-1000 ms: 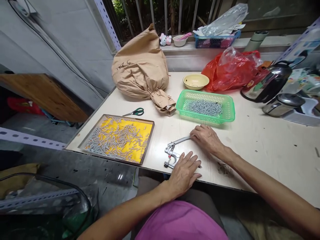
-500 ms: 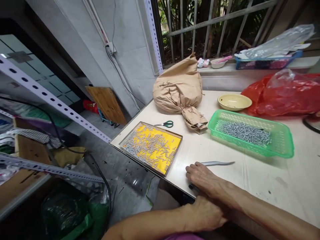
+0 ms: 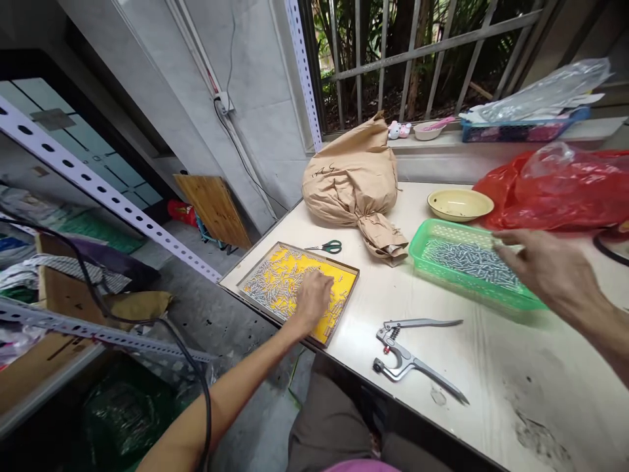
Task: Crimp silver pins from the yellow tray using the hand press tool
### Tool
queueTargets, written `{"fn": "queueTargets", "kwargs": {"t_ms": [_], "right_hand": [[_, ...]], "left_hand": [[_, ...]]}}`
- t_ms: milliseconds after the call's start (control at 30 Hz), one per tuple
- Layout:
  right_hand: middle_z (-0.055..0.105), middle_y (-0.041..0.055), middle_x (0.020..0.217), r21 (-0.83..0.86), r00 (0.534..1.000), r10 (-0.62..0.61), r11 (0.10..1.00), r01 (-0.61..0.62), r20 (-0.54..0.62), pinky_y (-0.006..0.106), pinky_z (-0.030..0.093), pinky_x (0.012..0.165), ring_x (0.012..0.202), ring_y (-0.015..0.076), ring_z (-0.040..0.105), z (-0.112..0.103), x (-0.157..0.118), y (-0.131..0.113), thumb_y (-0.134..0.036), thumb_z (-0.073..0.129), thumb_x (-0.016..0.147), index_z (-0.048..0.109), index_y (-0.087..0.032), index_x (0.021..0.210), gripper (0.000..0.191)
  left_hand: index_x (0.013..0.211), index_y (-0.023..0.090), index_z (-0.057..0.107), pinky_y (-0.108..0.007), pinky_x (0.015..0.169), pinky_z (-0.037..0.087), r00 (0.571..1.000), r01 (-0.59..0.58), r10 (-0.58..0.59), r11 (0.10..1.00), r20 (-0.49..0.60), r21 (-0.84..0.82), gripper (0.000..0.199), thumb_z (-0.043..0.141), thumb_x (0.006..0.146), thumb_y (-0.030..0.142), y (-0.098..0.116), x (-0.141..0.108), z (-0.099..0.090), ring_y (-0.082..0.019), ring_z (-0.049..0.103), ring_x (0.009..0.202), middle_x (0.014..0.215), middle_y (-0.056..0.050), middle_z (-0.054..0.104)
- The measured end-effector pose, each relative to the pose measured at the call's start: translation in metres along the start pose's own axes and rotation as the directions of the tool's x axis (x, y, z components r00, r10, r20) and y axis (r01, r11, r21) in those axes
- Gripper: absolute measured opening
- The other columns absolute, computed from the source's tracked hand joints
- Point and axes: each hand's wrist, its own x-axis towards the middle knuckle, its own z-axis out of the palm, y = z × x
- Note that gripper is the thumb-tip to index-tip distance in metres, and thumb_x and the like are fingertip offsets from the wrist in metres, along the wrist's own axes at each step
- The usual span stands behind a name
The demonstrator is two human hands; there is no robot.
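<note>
My left hand (image 3: 313, 296) reaches down into a shallow tray (image 3: 354, 278) with a yellow bottom. Its fingers are bunched together over small silvery metal pins (image 3: 268, 282); what they pinch, if anything, is hidden. My right hand (image 3: 543, 262) hangs over the right end of a green plastic basket (image 3: 422, 252), fingers stretched out and slightly blurred, with nothing visible in them. A heap of similar metal pins (image 3: 466, 261) lies in that basket. Between the hands, silver hand pliers (image 3: 405, 359) with a C-shaped jaw rest on the table, handles spread.
Green-handled scissors (image 3: 331, 247) lie behind the tray. A tied brown paper bag (image 3: 348, 183), a cream oval dish (image 3: 459, 206) and a red plastic bag (image 3: 555, 190) stand toward the window. The table's front edge (image 3: 363, 380) runs close to my lap.
My hands, crossed at the table's front edge before, have parted. The left moved to the yellow tray, the right to the green basket. The pliers, partly covered before, now show fully.
</note>
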Motion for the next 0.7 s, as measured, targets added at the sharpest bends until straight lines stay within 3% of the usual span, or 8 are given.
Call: {"fn": "queueTargets", "kwargs": {"t_ms": [100,233,333,433,500,700], "right_hand": [[0.059,0.014,0.102,-0.047,0.989,-0.073,0.996,0.08,0.13,0.042,0.043,0.068,0.085,0.0298,0.058,0.019,-0.019,0.009,-0.053,0.03,0.091,0.057,-0.023,0.116,0.047],[0.06,0.0089,0.107,0.119,0.958,-0.181,0.98,0.157,0.222,0.036,0.048,0.076,0.089,0.023,0.061,0.022,-0.075,-0.032,-0.045,0.037,0.093,0.056,-0.023,0.116,0.037],[0.059,0.0057,0.11,0.261,0.894,-0.198,0.961,0.096,0.401,0.03,0.05,0.075,0.091,0.0183,0.062,0.018,-0.12,-0.064,-0.041,0.037,0.094,0.055,-0.027,0.115,0.031],[0.058,0.005,0.109,0.268,0.809,-0.167,0.963,0.012,0.563,0.028,0.049,0.069,0.084,0.0156,0.062,0.02,-0.154,-0.078,-0.04,0.034,0.095,0.053,-0.027,0.116,0.031],[0.056,0.0055,0.106,0.223,0.783,-0.144,0.975,0.007,0.605,0.028,0.048,0.064,0.079,0.0153,0.061,0.024,-0.168,-0.081,-0.038,0.033,0.095,0.053,-0.026,0.116,0.031],[0.053,0.0031,0.088,0.047,0.788,-0.083,0.997,0.069,0.61,0.027,0.036,0.058,0.071,0.0148,0.052,0.027,-0.172,-0.086,-0.019,0.032,0.094,0.056,-0.023,0.106,0.027]], "left_hand": [[0.084,0.015,0.069,-0.031,0.076,0.041,0.994,0.071,-0.079,0.992,0.069,0.107,0.029,0.044,0.091,0.025,-0.023,0.023,0.003,-0.02,0.051,0.088,0.085,-0.008,0.06],[0.085,0.014,0.07,-0.031,0.075,0.042,0.986,0.061,-0.087,0.983,0.145,0.172,0.028,0.047,0.089,0.03,-0.027,0.036,0.016,-0.021,0.052,0.091,0.087,-0.01,0.062],[0.084,0.013,0.07,-0.031,0.072,0.044,0.977,0.061,-0.107,0.969,0.182,0.241,0.025,0.049,0.086,0.027,-0.022,0.043,0.021,-0.023,0.053,0.093,0.09,-0.011,0.063],[0.084,0.012,0.069,-0.032,0.072,0.045,0.967,0.035,-0.106,0.955,0.23,0.294,0.023,0.047,0.083,0.02,-0.018,0.051,0.023,-0.025,0.053,0.096,0.093,-0.013,0.063],[0.086,0.011,0.069,-0.033,0.075,0.045,0.964,0.007,-0.086,0.954,0.25,0.3,0.025,0.045,0.082,0.015,-0.016,0.056,0.023,-0.026,0.053,0.098,0.095,-0.015,0.064],[0.083,0.011,0.068,-0.03,0.074,0.044,0.972,0.005,-0.062,0.97,0.227,0.244,0.021,0.047,0.08,0.014,-0.014,0.061,0.01,-0.022,0.057,0.088,0.089,-0.013,0.066]]}}
